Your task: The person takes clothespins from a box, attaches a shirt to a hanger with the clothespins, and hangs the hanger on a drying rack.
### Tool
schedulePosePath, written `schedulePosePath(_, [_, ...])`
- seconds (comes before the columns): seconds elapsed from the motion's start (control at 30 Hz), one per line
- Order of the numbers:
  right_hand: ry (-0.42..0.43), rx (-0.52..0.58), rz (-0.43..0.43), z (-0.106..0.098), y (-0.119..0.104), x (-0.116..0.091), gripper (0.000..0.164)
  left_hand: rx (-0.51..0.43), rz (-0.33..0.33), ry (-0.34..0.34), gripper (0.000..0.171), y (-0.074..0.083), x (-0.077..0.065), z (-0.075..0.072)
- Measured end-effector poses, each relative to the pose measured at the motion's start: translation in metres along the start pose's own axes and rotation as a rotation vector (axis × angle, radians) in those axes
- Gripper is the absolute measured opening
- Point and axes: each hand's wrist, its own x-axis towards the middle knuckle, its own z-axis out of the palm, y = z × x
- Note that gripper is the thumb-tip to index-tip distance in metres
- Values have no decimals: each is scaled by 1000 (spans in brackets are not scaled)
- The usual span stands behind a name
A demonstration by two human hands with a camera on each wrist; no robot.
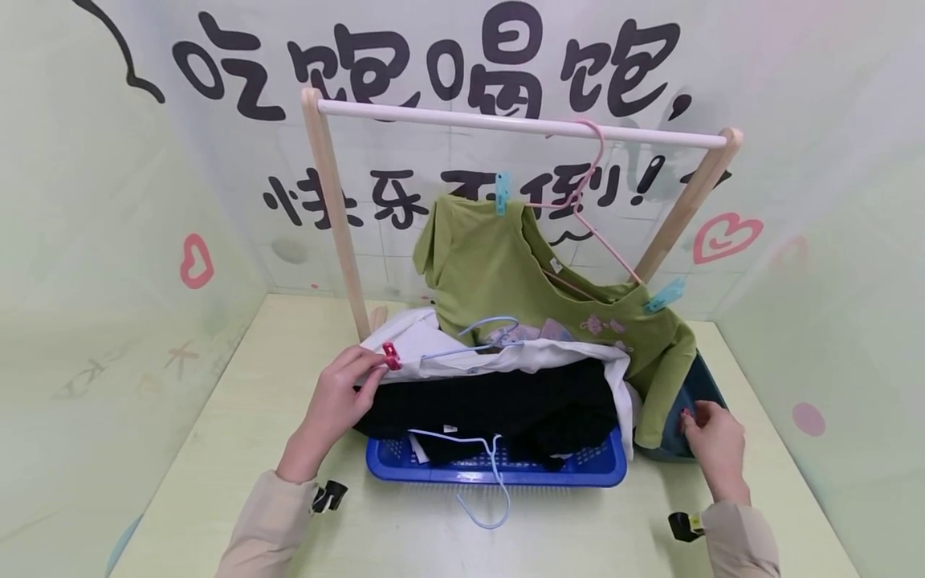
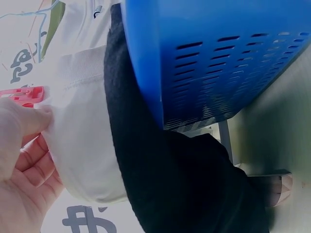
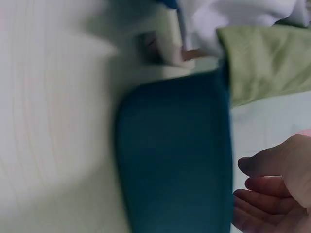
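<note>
My left hand (image 1: 341,391) pinches a red clothespin (image 1: 391,356) at the left shoulder of a white shirt (image 1: 412,337); in the left wrist view the thumb also meets the white cloth. A blue hanger (image 1: 470,351) lies at that shirt's top edge. Over the teal bin (image 3: 170,150) at the right, my right hand (image 1: 715,441) hovers with fingers loosely bent. In the right wrist view, a gap shows between thumb and fingers. Something small and red (image 1: 684,416) shows by those fingertips in the head view.
A green shirt (image 1: 499,257) hangs from a pink hanger (image 1: 596,160) on the rack's white bar (image 1: 448,118), with blue clothespins (image 1: 502,193) at its shoulders. In front, a blue basket (image 1: 499,477) carries black clothing (image 1: 491,401) and another blue hanger (image 1: 497,466).
</note>
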Motion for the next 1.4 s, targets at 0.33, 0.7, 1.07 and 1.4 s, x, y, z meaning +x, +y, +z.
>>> schedulePosePath(0.33, [-230, -193, 1, 13, 17, 15, 19, -4, -10, -8, 20, -1, -2, 0])
schedulePosePath(0.7, [-330, -255, 17, 13, 20, 21, 29, -4, -24, -19, 20, -1, -3, 0])
schedulePosePath(1.07, [-409, -291, 39, 15, 22, 32, 22, -2, -31, -20, 20, -1, -3, 1])
schedulePosePath(1.4, [-448, -299, 71, 14, 21, 34, 16, -4, -34, -20, 20, -3, -4, 1])
